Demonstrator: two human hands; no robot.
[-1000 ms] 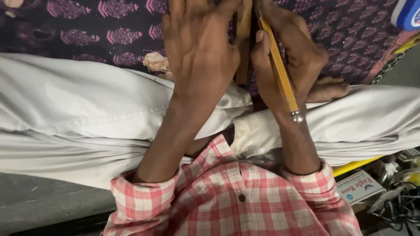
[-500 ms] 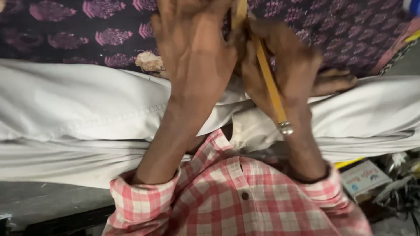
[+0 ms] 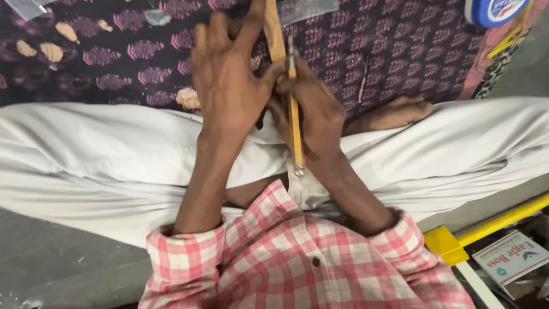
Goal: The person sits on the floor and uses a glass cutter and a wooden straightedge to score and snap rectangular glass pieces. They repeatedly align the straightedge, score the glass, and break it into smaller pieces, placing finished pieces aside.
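Observation:
I sit cross-legged in white trousers [image 3: 114, 154] on a dark purple patterned cloth [image 3: 400, 51]. My left hand [image 3: 229, 86] grips a narrow light wooden piece [image 3: 273, 34] that stands up from between my hands. My right hand [image 3: 311, 114] is closed around a thin tool with a yellow handle [image 3: 295, 137]; its metal tip touches the wooden piece near the top of my hand, and a metal cap ends the handle at the bottom. The lower part of the wooden piece is hidden behind my hands.
Pale wood chips [image 3: 51, 51] lie on the cloth at upper left and one [image 3: 187, 98] by my left hand. A bare foot [image 3: 394, 111] shows at right. A blue and white container [image 3: 494, 10] sits top right. A yellow frame [image 3: 486, 226] and a small box [image 3: 512, 257] lie lower right.
The view has shifted so my hands sit lower in it. My right hand has turned the yellow-handled tool from a slant to nearly upright against the wooden piece.

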